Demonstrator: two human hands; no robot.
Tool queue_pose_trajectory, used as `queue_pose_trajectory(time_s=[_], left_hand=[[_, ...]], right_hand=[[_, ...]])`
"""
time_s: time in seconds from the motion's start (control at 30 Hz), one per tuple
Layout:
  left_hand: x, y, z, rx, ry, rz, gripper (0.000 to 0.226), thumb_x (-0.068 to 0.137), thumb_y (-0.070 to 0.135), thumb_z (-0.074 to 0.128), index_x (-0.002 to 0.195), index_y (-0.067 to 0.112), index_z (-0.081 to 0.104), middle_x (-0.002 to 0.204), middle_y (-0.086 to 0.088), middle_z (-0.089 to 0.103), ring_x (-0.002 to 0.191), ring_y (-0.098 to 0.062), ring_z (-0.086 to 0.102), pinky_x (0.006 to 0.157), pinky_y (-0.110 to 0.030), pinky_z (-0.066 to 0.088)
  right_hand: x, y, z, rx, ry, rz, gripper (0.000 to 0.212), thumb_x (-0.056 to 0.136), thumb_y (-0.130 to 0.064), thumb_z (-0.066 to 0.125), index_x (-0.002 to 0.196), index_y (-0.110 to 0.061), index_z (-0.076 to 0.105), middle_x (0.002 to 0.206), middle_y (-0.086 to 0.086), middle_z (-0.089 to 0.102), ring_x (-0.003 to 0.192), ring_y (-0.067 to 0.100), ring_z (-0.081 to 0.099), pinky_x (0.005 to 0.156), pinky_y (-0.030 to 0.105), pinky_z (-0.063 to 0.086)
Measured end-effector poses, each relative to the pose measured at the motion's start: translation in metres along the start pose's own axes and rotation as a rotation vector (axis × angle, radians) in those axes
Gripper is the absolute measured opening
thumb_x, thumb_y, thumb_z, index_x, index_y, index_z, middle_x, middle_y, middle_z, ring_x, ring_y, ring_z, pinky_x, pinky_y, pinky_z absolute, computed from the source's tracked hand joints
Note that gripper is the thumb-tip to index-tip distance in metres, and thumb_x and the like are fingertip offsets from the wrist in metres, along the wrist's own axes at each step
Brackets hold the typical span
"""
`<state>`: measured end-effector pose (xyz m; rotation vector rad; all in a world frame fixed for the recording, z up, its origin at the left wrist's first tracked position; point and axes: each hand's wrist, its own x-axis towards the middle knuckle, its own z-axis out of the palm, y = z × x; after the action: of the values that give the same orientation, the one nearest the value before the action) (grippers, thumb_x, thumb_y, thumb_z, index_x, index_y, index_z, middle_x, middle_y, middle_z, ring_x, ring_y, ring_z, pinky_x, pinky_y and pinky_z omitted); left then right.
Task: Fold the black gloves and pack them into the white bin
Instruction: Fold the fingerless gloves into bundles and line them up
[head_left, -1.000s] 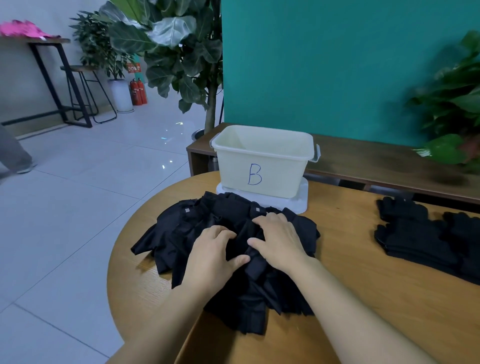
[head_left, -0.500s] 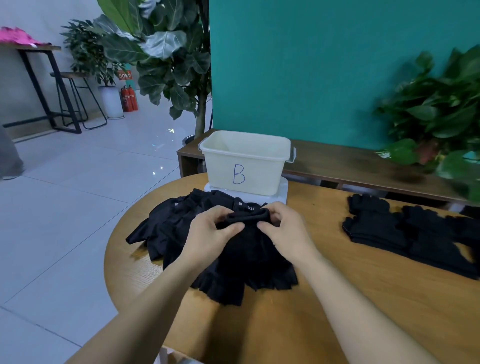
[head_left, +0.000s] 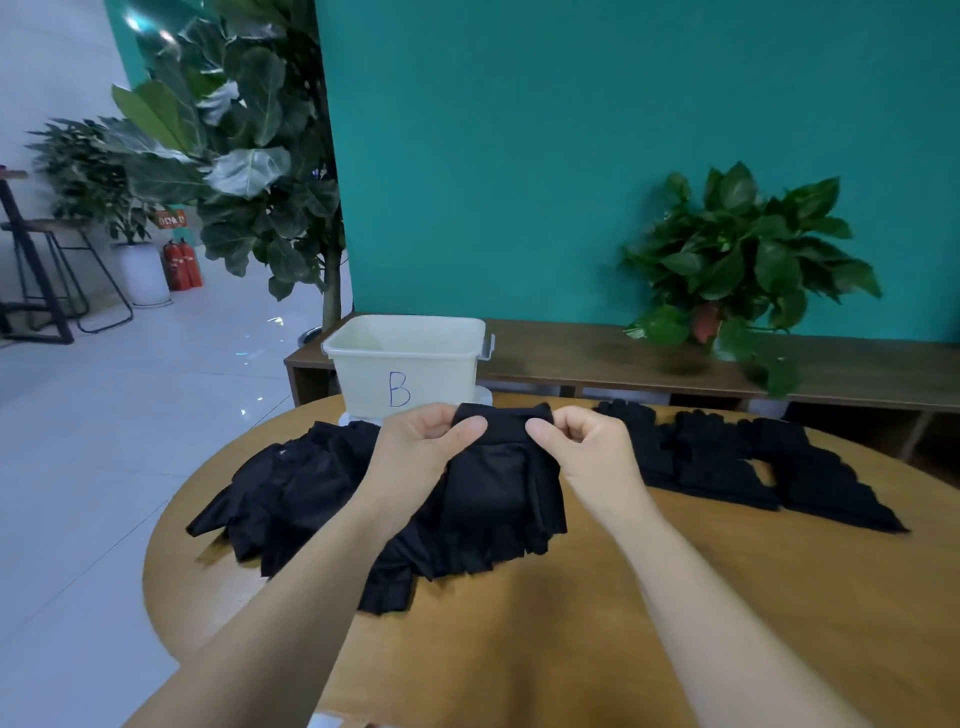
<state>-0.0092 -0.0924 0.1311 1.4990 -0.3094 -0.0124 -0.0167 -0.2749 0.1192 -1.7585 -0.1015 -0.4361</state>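
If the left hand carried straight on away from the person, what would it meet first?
Probably the white bin, marked B, which stands right behind the left hand as it pinches the black glove. Depth is hard to judge here.

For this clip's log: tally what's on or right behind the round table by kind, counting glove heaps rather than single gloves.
Glove heaps: 2, a pile at left and a row at right
Held glove bundle: 1, pinched by left hand and right hand
White bin marked B: 1
Potted plant on bench: 1
Total: 5

Round wooden table, loose black gloves heaped left, flatter glove row right — white bin behind.
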Motion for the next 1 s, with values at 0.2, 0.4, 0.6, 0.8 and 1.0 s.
queue_pose_trajectory(time_s=[0.2,0.4,0.6,0.8,1.0], left_hand=[[-0.008,0.009,0.028,0.012,-0.002,0.044,0.012,0.092,0.01,0.065,0.098,0.009,0.075,0.092,-0.007,0.076,0.086,-0.02,0.074,0.067,-0.021,0.056],[0.0,0.007,0.045,0.137,0.144,0.081,0.008,0.086,0.013,0.073,0.093,0.017,0.075,0.084,0.004,0.076,0.082,-0.008,0.072,0.066,-0.011,0.052],[0.005,0.001,0.064,0.38,0.202,0.146,0.014,0.086,0.032,0.073,0.097,0.024,0.072,0.09,0.017,0.071,0.087,0.007,0.064,0.07,-0.003,0.045],[-0.001,0.002,0.081,0.055,-0.012,0.175,0.014,0.092,0.02,0.066,0.104,0.019,0.073,0.097,0.006,0.075,0.095,-0.007,0.069,0.081,-0.019,0.052],[0.003,0.002,0.072,-0.096,0.039,0.073,0.013,0.094,0.019,0.064,0.099,0.015,0.076,0.097,-0.008,0.075,0.097,-0.027,0.07,0.093,-0.046,0.054]], right_hand=[[-0.011,0.002,-0.024,0.019,0.056,-0.006,0.035,0.089,-0.017,0.069,0.072,0.008,0.051,0.065,0.009,0.048,0.063,0.018,0.042,0.061,0.032,0.035],[-0.013,0.005,-0.035,-0.008,0.133,-0.02,0.034,0.088,-0.02,0.069,0.074,0.006,0.053,0.066,0.017,0.05,0.063,0.018,0.043,0.061,0.034,0.037],[-0.015,0.0,-0.033,-0.2,0.366,-0.121,0.022,0.087,-0.025,0.068,0.072,-0.009,0.066,0.072,0.0,0.065,0.084,0.02,0.057,0.077,0.042,0.05],[-0.021,0.001,-0.023,-0.313,0.18,-0.325,0.014,0.089,-0.03,0.067,0.1,-0.03,0.076,0.098,-0.021,0.062,0.107,0.0,0.045,0.098,0.04,0.04],[-0.027,-0.004,-0.031,-0.331,0.193,-0.38,0.023,0.082,-0.032,0.065,0.103,-0.029,0.076,0.096,-0.021,0.061,0.107,0.001,0.045,0.097,0.047,0.04]])
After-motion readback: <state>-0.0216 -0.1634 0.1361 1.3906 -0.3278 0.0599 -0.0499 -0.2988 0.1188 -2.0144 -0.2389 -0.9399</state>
